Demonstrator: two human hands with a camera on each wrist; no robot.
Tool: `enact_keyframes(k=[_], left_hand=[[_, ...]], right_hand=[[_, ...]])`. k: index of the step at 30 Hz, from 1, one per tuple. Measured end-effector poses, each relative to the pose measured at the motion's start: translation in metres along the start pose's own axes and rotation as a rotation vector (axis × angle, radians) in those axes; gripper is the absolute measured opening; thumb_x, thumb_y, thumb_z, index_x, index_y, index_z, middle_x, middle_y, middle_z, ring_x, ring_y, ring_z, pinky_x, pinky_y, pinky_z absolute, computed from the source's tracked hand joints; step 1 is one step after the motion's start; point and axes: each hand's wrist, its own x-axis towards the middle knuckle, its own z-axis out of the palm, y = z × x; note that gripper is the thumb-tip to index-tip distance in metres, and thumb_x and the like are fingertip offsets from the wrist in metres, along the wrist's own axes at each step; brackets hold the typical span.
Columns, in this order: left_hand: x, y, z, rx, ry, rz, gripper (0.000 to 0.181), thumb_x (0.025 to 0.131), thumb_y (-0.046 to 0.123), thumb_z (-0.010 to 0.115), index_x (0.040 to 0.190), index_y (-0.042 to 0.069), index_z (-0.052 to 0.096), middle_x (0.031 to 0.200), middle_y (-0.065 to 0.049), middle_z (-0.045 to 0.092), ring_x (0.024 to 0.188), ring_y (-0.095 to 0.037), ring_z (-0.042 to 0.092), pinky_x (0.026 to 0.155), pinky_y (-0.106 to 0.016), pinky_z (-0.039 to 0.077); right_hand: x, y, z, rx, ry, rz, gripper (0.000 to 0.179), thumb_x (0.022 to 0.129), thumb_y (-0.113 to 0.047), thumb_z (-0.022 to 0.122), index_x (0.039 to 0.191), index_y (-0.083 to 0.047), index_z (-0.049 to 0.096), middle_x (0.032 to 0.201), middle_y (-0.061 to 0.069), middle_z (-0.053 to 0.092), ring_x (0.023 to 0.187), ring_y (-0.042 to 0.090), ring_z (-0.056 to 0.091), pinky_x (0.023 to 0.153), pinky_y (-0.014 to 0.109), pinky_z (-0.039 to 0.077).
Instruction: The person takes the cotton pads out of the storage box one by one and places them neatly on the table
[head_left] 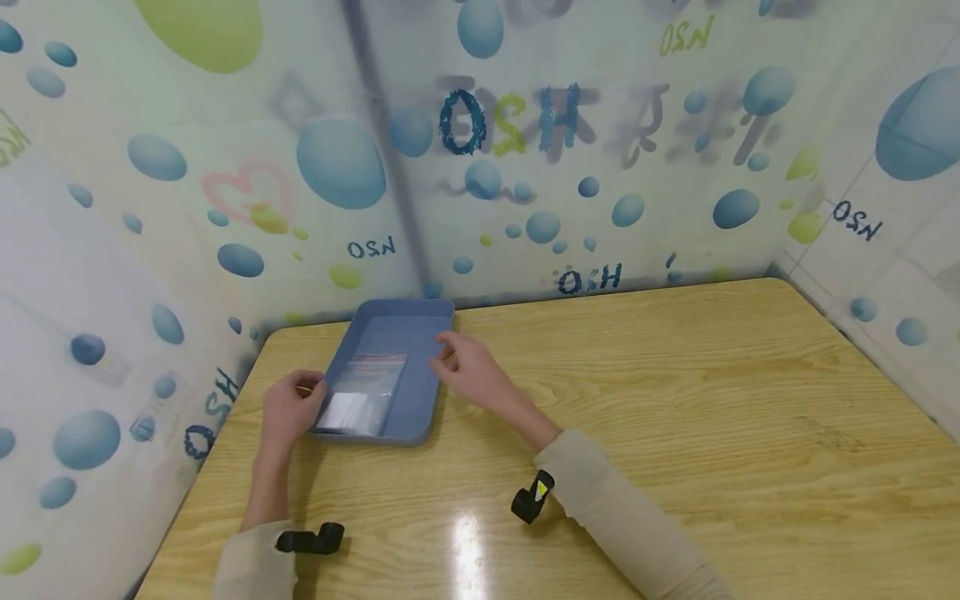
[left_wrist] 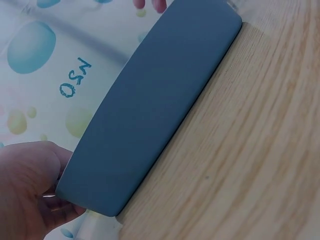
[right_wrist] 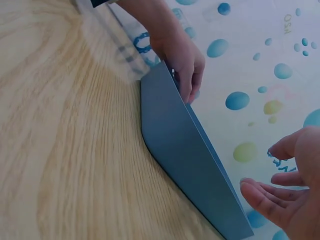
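A blue-grey plastic tray (head_left: 416, 417) lies on the wooden table. Inside it, toward the near left, is a clear zip-lock bag (head_left: 371, 375) with something white in its lower part; what that is cannot be made out. My left hand (head_left: 291, 408) grips the tray's left rim, with thumb and fingers on either side of the wall near the corner in the left wrist view. My right hand (head_left: 474, 372) hovers by the right rim. Its fingers (right_wrist: 267, 200) are loosely bent and apart from the thumb, with nothing between them.
The wooden table (head_left: 637, 400) stretches out to the right of the tray. Behind and on both sides hangs a pale curtain (head_left: 510, 225) with blue and green drop prints, close to the tray's far end. Black wrist cameras sit on both sleeves.
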Motion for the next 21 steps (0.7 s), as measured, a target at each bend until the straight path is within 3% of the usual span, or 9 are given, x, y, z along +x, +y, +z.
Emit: enact_keyframes(k=[6,13,21], left_hand=[[-0.001,0.004,-0.002,-0.015,-0.025,-0.007,0.021,0.094,0.008,0.064,0.107,-0.008,0.069,0.099,-0.024,0.070,0.089,-0.036,0.066,0.067,-0.025,0.046],[-0.002,0.004,-0.002,-0.020,-0.057,0.012,0.020,0.094,0.009,0.066,0.105,-0.007,0.071,0.096,-0.022,0.071,0.087,-0.033,0.065,0.070,-0.027,0.047],[0.000,0.004,0.002,-0.036,-0.075,0.034,0.020,0.092,0.009,0.068,0.104,-0.007,0.072,0.092,-0.018,0.072,0.081,-0.024,0.063,0.067,-0.023,0.046]], right_hand=[[0.003,-0.006,0.014,0.034,0.012,0.006,0.033,0.099,-0.012,0.059,0.128,0.006,0.058,0.104,0.016,0.070,0.084,0.018,0.068,0.072,0.027,0.054],[0.003,-0.014,0.028,0.156,-0.008,0.111,0.034,0.099,-0.010,0.058,0.129,0.007,0.057,0.099,0.014,0.070,0.068,0.013,0.068,0.062,0.026,0.054],[0.006,-0.015,0.043,0.133,-0.002,0.160,0.034,0.097,-0.012,0.063,0.127,0.006,0.059,0.090,0.009,0.072,0.064,0.011,0.067,0.062,0.023,0.051]])
